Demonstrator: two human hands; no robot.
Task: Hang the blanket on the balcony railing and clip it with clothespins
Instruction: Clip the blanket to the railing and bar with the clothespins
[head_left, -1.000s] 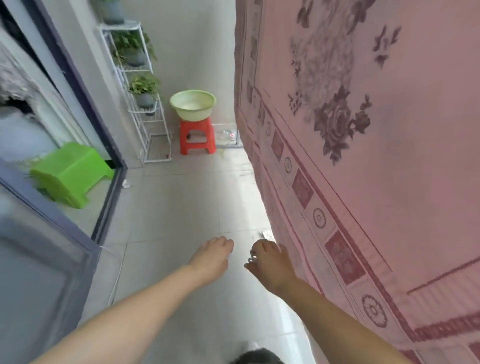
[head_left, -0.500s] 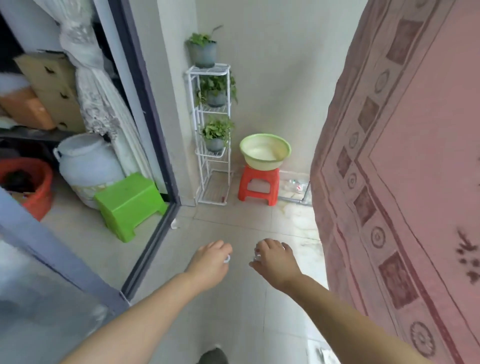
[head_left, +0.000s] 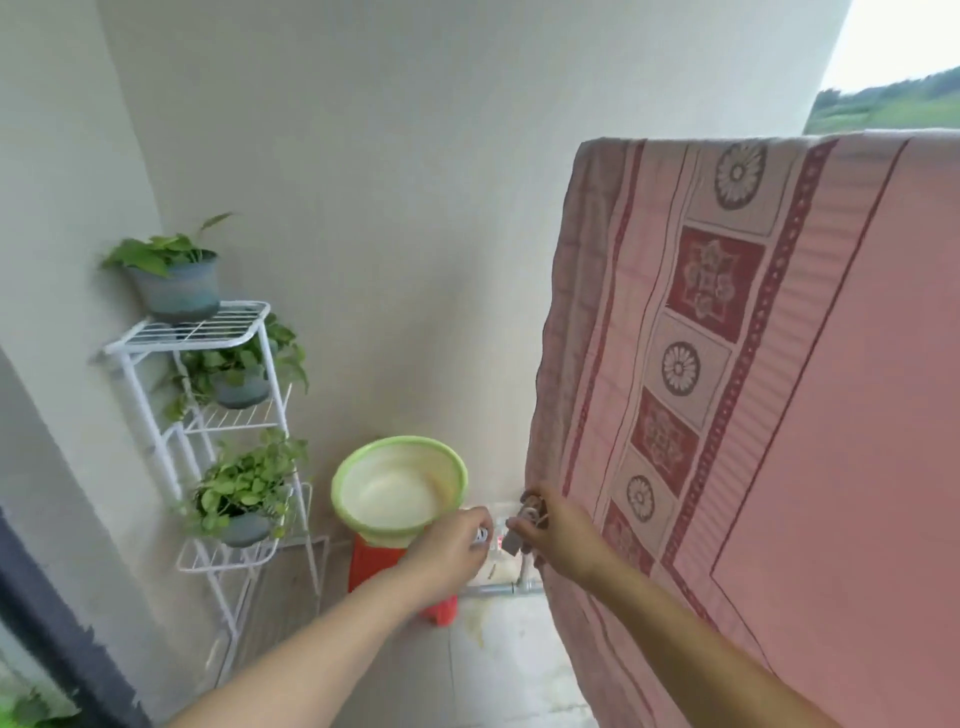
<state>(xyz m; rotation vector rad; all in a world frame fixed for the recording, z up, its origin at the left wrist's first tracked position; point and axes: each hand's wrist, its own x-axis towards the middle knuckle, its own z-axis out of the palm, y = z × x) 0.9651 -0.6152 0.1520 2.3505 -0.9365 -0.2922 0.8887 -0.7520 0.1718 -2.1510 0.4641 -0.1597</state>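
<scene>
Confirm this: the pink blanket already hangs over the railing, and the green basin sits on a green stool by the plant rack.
One detail is wrong. In the head view the green basin sits on a red stool, not a green one. The pink blanket does hang over the railing, and the plant rack stands beside the stool.

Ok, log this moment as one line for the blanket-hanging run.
blanket: draped over railing | right hand: holding clothespins | left hand: holding small white item | no clip seen on blanket

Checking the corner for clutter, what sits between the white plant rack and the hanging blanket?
In the head view, a green basin on a red stool sits between the rack and the blanket.
</scene>
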